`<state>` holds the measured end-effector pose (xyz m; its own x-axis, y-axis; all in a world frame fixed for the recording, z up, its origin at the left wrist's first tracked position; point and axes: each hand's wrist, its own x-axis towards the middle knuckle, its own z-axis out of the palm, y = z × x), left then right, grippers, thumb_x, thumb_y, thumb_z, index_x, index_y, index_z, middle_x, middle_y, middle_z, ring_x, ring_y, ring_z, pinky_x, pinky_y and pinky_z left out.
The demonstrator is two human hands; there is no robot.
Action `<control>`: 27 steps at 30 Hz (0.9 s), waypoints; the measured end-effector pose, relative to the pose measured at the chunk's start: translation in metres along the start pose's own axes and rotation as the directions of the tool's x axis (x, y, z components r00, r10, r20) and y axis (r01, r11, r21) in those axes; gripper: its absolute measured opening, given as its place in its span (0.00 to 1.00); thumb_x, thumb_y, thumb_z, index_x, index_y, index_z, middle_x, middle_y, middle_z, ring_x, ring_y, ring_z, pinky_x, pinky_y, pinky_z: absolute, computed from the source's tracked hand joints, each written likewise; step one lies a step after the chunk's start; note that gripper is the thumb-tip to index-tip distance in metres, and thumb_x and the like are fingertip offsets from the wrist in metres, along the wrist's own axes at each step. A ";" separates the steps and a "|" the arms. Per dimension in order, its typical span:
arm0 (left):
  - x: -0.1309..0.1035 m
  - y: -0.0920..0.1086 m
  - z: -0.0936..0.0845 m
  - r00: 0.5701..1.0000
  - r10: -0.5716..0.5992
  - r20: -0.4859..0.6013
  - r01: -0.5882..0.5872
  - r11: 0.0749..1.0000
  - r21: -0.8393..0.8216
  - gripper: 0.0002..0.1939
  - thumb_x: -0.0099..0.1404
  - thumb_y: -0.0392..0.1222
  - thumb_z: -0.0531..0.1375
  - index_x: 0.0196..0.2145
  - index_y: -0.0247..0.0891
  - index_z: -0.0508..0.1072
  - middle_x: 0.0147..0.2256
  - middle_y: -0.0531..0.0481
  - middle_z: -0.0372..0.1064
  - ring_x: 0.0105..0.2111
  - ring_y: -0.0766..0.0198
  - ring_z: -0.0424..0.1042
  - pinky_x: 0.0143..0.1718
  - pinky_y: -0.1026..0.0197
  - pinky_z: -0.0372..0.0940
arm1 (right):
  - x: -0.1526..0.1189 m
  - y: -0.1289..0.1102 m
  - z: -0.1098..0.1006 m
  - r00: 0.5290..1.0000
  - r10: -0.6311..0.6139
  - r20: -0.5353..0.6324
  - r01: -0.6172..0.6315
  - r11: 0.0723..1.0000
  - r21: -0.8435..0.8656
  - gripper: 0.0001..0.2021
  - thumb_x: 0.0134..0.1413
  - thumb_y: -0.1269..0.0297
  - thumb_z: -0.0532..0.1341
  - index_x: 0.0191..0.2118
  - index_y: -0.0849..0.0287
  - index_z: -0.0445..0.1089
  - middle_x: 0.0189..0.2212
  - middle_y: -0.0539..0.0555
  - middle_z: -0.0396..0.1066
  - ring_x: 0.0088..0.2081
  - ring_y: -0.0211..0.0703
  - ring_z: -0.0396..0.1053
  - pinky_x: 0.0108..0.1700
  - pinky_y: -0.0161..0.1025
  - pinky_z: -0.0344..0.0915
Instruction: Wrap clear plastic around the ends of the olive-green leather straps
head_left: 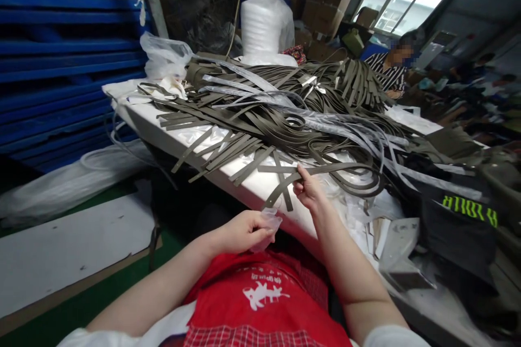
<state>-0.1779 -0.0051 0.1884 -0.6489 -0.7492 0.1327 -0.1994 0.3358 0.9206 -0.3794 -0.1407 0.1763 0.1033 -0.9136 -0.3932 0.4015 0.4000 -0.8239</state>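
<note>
My left hand (254,232) is closed around a crumpled piece of clear plastic film (269,222), just above the red apron. Out over the table edge, my right hand (307,187) pinches a flat olive-green strap (280,187) between thumb and fingers. The strap's end, with a small hole in it, points down toward the plastic film. Behind my right hand the same kind of strap loops back onto the table. A large tangled pile of olive straps (260,119) covers the table, their ends hanging toward me. Clear plastic strips (260,87) lie across the pile.
The white table (146,122) has its edge in front of me. A white wrapped roll (266,27) stands at the back. Blue pallets (69,54) are stacked at left. Black fabric with yellow lettering (456,238) lies at right. Another person (388,68) sits beyond the pile.
</note>
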 end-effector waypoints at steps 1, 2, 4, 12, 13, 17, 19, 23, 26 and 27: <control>0.001 0.001 0.001 1.000 0.000 -0.010 0.001 0.999 0.042 0.23 0.73 0.46 0.48 0.26 0.32 0.72 0.26 0.47 0.72 0.30 0.64 0.71 0.40 0.63 0.64 | -0.002 0.004 0.003 1.000 0.018 0.010 -0.018 1.000 -0.003 0.14 0.46 0.60 0.71 0.27 0.62 0.67 0.15 0.44 0.62 0.13 0.25 0.51 0.13 0.26 0.46; 0.002 0.002 0.002 1.000 0.001 -0.012 0.000 0.997 0.072 0.23 0.73 0.45 0.48 0.24 0.33 0.71 0.25 0.48 0.71 0.29 0.64 0.70 0.39 0.63 0.63 | -0.005 0.008 0.005 0.999 0.030 0.022 -0.030 1.000 -0.007 0.12 0.46 0.62 0.70 0.27 0.62 0.68 0.16 0.46 0.65 0.14 0.26 0.55 0.14 0.26 0.49; 0.001 0.003 0.002 1.000 0.004 -0.002 -0.004 0.996 0.093 0.25 0.74 0.44 0.46 0.22 0.34 0.69 0.23 0.49 0.70 0.27 0.65 0.70 0.39 0.64 0.63 | -0.008 0.012 0.007 0.998 0.032 0.048 -0.032 0.999 -0.011 0.10 0.46 0.65 0.70 0.28 0.63 0.69 0.21 0.49 0.70 0.18 0.30 0.63 0.18 0.25 0.56; -0.005 -0.006 0.004 0.999 -0.034 0.001 0.033 0.995 0.091 0.23 0.73 0.43 0.47 0.24 0.34 0.70 0.26 0.49 0.71 0.29 0.65 0.71 0.37 0.66 0.62 | -0.018 0.022 0.002 0.988 0.129 0.080 -0.130 0.992 0.004 0.05 0.51 0.67 0.66 0.30 0.63 0.70 0.23 0.52 0.73 0.24 0.35 0.69 0.27 0.29 0.66; -0.004 -0.007 0.005 0.999 -0.037 0.001 0.036 0.995 0.093 0.23 0.73 0.43 0.47 0.23 0.34 0.70 0.26 0.49 0.71 0.29 0.65 0.71 0.37 0.66 0.62 | -0.022 0.028 0.004 0.983 0.157 0.097 -0.158 0.987 0.003 0.04 0.51 0.68 0.66 0.32 0.64 0.71 0.26 0.53 0.75 0.26 0.36 0.71 0.30 0.31 0.68; -0.004 -0.011 0.004 0.999 -0.046 0.001 0.046 0.993 0.105 0.18 0.70 0.39 0.50 0.26 0.34 0.72 0.26 0.50 0.72 0.28 0.66 0.71 0.34 0.67 0.62 | -0.037 0.060 0.012 0.931 0.311 0.191 -0.313 0.950 -0.017 0.08 0.56 0.64 0.64 0.35 0.65 0.73 0.33 0.59 0.76 0.32 0.42 0.74 0.37 0.37 0.71; -0.007 -0.021 0.001 0.998 -0.057 0.038 0.051 0.988 0.146 0.20 0.72 0.40 0.49 0.26 0.35 0.73 0.25 0.51 0.72 0.28 0.66 0.71 0.36 0.67 0.62 | -0.040 0.070 0.011 0.930 0.303 0.210 -0.306 0.952 -0.015 0.13 0.59 0.58 0.62 0.31 0.64 0.71 0.32 0.58 0.76 0.31 0.42 0.73 0.36 0.38 0.71; -0.013 -0.062 -0.010 0.994 -0.100 -0.034 0.104 0.889 0.447 0.18 0.70 0.40 0.52 0.26 0.38 0.75 0.31 0.50 0.75 0.39 0.60 0.72 0.58 0.51 0.54 | -0.033 0.072 -0.002 0.971 0.186 0.150 -0.192 0.981 0.030 0.14 0.60 0.57 0.62 0.28 0.62 0.69 0.26 0.55 0.73 0.31 0.42 0.73 0.40 0.39 0.71; -0.009 -0.093 -0.014 0.980 -0.120 -0.157 0.189 0.794 0.577 0.09 0.64 0.35 0.57 0.29 0.39 0.77 0.36 0.47 0.77 0.52 0.52 0.66 0.65 0.42 0.36 | -0.025 0.066 -0.013 0.975 0.196 0.106 -0.199 0.980 0.022 0.16 0.62 0.60 0.60 0.25 0.62 0.67 0.23 0.54 0.71 0.30 0.41 0.72 0.40 0.37 0.71; -0.006 -0.100 -0.014 0.978 -0.129 -0.165 0.202 0.791 0.577 0.08 0.63 0.34 0.58 0.29 0.39 0.78 0.36 0.46 0.77 0.52 0.51 0.65 0.65 0.42 0.37 | -0.023 0.063 -0.015 0.973 0.205 0.102 -0.208 0.978 0.023 0.16 0.63 0.60 0.58 0.25 0.62 0.66 0.23 0.54 0.71 0.29 0.40 0.72 0.38 0.36 0.71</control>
<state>-0.1440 -0.0423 0.1005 -0.4874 -0.8703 0.0713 -0.7128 0.4437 0.5431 -0.3706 -0.0932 0.1275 0.2758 -0.8149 -0.5097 0.3916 0.5796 -0.7147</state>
